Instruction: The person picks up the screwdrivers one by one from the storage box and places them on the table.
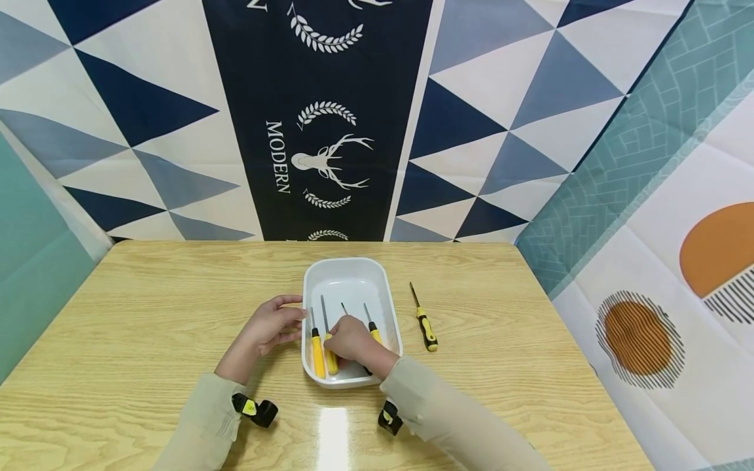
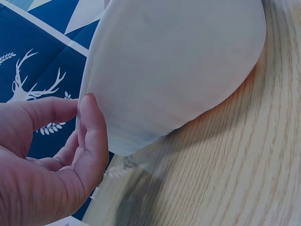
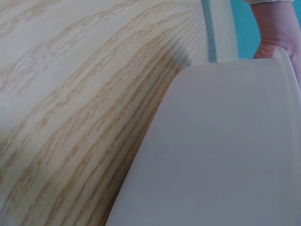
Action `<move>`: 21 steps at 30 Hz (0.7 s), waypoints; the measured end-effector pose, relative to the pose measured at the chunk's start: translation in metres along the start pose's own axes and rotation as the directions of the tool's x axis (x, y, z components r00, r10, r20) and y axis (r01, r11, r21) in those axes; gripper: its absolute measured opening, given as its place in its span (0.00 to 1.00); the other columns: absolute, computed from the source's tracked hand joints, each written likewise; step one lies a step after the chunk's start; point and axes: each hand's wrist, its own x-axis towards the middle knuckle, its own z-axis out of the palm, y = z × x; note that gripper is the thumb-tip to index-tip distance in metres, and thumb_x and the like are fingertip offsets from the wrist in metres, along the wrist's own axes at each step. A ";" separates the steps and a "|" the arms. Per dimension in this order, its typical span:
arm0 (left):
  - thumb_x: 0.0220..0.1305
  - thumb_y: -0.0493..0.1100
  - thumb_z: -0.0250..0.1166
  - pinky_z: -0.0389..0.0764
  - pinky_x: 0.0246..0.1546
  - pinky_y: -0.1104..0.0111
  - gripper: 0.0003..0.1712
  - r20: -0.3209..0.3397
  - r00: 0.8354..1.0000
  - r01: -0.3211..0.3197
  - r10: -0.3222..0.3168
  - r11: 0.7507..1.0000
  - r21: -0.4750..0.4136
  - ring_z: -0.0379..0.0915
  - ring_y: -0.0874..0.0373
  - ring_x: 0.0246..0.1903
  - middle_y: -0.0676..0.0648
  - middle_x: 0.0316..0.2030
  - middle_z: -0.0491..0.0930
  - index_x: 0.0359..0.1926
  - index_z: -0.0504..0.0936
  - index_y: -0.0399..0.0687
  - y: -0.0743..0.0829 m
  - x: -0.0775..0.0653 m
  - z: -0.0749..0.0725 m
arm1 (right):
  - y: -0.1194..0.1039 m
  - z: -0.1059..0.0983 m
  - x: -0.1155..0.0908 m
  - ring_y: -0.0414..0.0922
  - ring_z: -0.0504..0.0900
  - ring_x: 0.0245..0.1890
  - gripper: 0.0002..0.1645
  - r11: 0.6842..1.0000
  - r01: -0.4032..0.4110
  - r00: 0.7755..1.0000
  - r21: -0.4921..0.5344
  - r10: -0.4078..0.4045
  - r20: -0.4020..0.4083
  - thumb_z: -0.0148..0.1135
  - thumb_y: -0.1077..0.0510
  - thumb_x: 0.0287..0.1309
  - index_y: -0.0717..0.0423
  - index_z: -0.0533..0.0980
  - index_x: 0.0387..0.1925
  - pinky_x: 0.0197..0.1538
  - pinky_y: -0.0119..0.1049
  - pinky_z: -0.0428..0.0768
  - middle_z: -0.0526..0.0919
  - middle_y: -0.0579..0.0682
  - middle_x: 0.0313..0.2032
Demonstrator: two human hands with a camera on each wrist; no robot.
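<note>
A white tray (image 1: 349, 267) stands on the wooden table with several screwdrivers in it. My left hand (image 1: 272, 325) pinches the tray's left rim between thumb and fingers, plain in the left wrist view too. Inside the tray, my right hand (image 1: 352, 340) grips a screwdriver (image 1: 344, 308), whose shaft tip shows beyond the fingers; most of its handle is hidden. Left of that hand lie a yellow-handled screwdriver (image 1: 318, 353) and another yellow one (image 1: 332, 362). Partly covered by the right hand is a black-and-yellow screwdriver (image 1: 374, 329). In the right wrist view the tray's outer wall (image 3: 221, 141) hides the fingers.
One black-and-yellow screwdriver (image 1: 425, 325) lies on the table (image 1: 483, 314) to the right of the tray. A patterned cloth (image 1: 330, 131) hangs along the table's far edge. Each wrist carries a black strap camera, such as the left one (image 1: 256, 410).
</note>
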 end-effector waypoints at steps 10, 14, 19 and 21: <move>0.56 0.39 0.58 0.81 0.32 0.70 0.28 0.001 1.000 0.004 -0.004 1.000 -0.005 0.74 0.61 0.28 0.46 0.34 0.76 0.58 0.61 0.41 0.000 0.000 0.000 | 0.002 0.000 0.000 0.41 0.79 0.19 0.13 0.981 -0.037 0.999 0.190 0.035 0.013 0.61 0.60 0.48 0.63 0.73 0.36 0.21 0.30 0.79 0.77 0.52 0.25; 0.56 0.39 0.58 0.81 0.32 0.70 0.28 0.000 1.000 0.009 -0.009 1.000 -0.002 0.74 0.61 0.28 0.46 0.35 0.76 0.58 0.61 0.41 -0.001 0.001 0.000 | 0.003 -0.001 0.001 0.42 0.79 0.21 0.14 0.956 -0.045 0.999 0.291 0.038 0.030 0.60 0.61 0.49 0.65 0.73 0.37 0.23 0.31 0.80 0.78 0.54 0.26; 0.56 0.39 0.59 0.81 0.32 0.69 0.29 -0.003 1.000 0.009 -0.009 1.000 0.001 0.74 0.61 0.28 0.47 0.34 0.76 0.58 0.62 0.41 -0.001 0.002 0.000 | 0.003 -0.004 0.000 0.41 0.79 0.22 0.14 0.947 -0.056 0.998 0.317 0.048 0.034 0.60 0.60 0.50 0.65 0.73 0.38 0.25 0.31 0.80 0.78 0.53 0.27; 0.56 0.39 0.59 0.81 0.33 0.69 0.29 -0.005 1.000 0.010 -0.010 1.000 0.004 0.74 0.61 0.28 0.47 0.33 0.76 0.58 0.62 0.42 -0.001 0.003 0.000 | 0.004 -0.005 0.001 0.41 0.79 0.22 0.14 0.944 -0.054 0.998 0.324 0.045 0.036 0.60 0.60 0.50 0.64 0.73 0.38 0.25 0.31 0.80 0.78 0.53 0.28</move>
